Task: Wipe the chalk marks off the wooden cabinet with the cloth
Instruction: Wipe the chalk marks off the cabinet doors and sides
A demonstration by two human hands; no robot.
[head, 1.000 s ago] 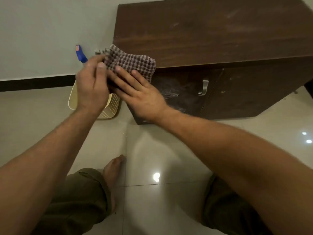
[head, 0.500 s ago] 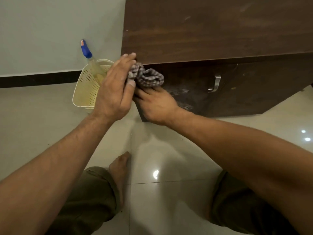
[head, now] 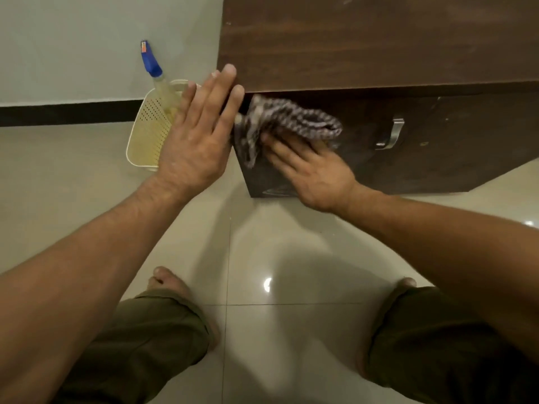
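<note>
Cabinet (head: 364, 45) against the wall, standing on the floor (head: 277, 243). Basket (head: 143, 141) on the floor just left of it, spray bottle (head: 154, 71) inside. Cloth (head: 280, 121) against the cabinet front, left of the handle (head: 393, 134).

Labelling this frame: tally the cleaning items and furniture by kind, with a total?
Cloth: 1
Spray bottle: 1
Perforated basket: 1
Wooden cabinet: 1
Cabinet handle: 1
Total: 5
</note>
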